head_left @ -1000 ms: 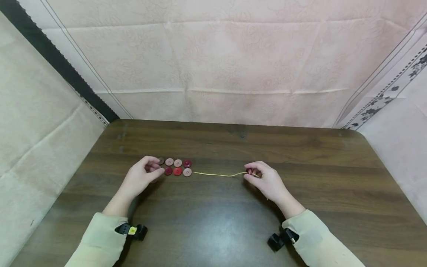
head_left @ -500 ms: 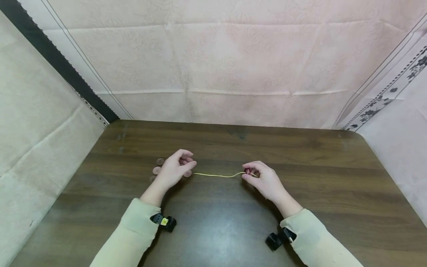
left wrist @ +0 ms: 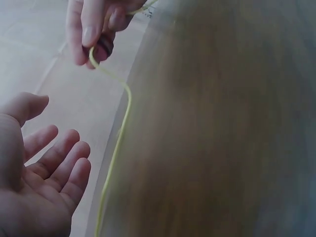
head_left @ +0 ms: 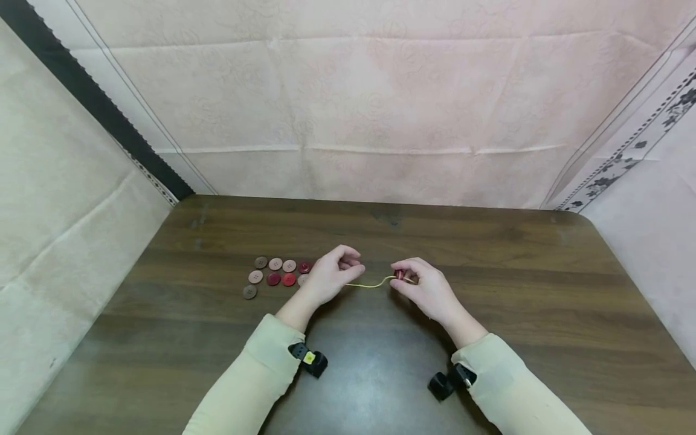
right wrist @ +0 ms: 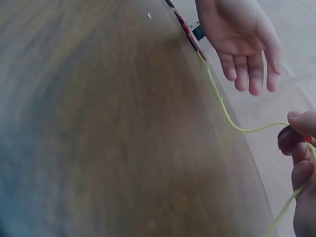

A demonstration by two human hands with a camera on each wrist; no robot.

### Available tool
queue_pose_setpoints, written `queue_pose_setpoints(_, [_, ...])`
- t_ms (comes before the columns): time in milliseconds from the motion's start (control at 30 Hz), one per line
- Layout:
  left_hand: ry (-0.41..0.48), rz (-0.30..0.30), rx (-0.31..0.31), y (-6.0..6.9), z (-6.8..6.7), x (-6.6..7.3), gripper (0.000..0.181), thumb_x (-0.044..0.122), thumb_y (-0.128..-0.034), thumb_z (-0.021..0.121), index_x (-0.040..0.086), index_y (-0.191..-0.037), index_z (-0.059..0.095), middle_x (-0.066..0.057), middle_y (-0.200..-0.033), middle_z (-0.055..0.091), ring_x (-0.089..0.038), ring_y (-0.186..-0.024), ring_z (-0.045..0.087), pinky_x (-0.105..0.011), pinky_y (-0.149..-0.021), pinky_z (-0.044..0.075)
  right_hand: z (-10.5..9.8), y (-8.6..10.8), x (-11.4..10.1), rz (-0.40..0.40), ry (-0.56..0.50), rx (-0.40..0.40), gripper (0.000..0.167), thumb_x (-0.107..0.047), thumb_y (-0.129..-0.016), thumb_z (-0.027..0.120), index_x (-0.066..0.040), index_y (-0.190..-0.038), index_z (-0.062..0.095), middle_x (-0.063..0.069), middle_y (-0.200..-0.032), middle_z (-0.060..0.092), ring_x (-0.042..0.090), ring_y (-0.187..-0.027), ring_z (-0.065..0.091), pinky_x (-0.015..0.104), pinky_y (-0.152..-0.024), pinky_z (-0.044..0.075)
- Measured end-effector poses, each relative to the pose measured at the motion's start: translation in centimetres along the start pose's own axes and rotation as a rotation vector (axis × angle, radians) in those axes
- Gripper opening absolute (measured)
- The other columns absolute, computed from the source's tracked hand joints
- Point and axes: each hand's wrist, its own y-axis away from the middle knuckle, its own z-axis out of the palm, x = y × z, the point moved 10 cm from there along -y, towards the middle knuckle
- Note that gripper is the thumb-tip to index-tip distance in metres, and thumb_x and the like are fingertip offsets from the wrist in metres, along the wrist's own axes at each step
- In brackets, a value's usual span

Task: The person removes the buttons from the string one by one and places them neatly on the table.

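Observation:
In the head view my right hand (head_left: pixel 426 289) pinches a small stack of red and dark buttons (right wrist: pixel 290 140) between thumb and fingers. A thin yellow cord (left wrist: pixel 118 133) runs from these buttons leftward to the table and also trails back past the right fingers. My left hand (head_left: pixel 328 275) hovers over the cord with loosely bent fingers and holds nothing. Loose buttons lie to its left: a red button (head_left: pixel 289 279), a dark red button (head_left: pixel 273 278), a pink button (head_left: pixel 275 264) and a brown button (head_left: pixel 261 262) among several. My left hand partly covers the rightmost pink button (head_left: pixel 302 279).
The brown wooden table (head_left: pixel 348 229) carries the buttons left of its middle. A pale patterned cloth (head_left: pixel 348 103) hangs behind the far edge. Black wrist cameras sit on both sleeves, such as the left camera (head_left: pixel 314 362).
My left hand has moved right, from the left end of the button rows, past them and toward the right hand. The right hand has shifted slightly left, still holding the buttons.

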Motion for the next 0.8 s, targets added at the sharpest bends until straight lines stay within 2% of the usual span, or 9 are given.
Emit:
queue_pose_setpoints(467, [0.043,-0.017,-0.094,-1.0,4.0,0.7,0.031,0.029,-0.0894,0.064,0.009,-0.113,0.059,-0.002,-0.103,0.064,-0.015,-0.093,0.06,-0.032,-0.078,0.049,0.2,-0.3,0.3,0.017,-0.015,-0.006,0.027,-0.015,-0.084,0.071,-0.007,-0.109,0.066,-0.001,-0.093,0.059,0.015,-0.084,0.055,0.034,-0.075,0.047])
queue_pose_setpoints(633, [0.098,-0.028,-0.106,-1.3,5.1,1.0,0.03,0.03,-0.0902,0.063,0.01,-0.113,0.059,-0.003,-0.105,0.064,-0.015,-0.094,0.06,-0.031,-0.078,0.049,0.4,-0.6,0.3,0.013,-0.042,0.0,0.025,-0.016,-0.084,0.071,-0.008,-0.107,0.066,0.0,-0.096,0.059,0.016,-0.085,0.055,0.036,-0.077,0.047])
queue_pose_setpoints(800, [0.116,-0.041,-0.1,-1.5,5.6,0.8,0.03,0.031,-0.09,0.063,0.01,-0.111,0.059,-0.002,-0.104,0.064,-0.015,-0.095,0.059,-0.031,-0.08,0.049,0.7,-0.9,0.7,0.052,-0.049,-0.009,0.026,-0.019,-0.084,0.07,-0.01,-0.108,0.066,0.001,-0.101,0.06,0.016,-0.086,0.055,0.035,-0.077,0.046])
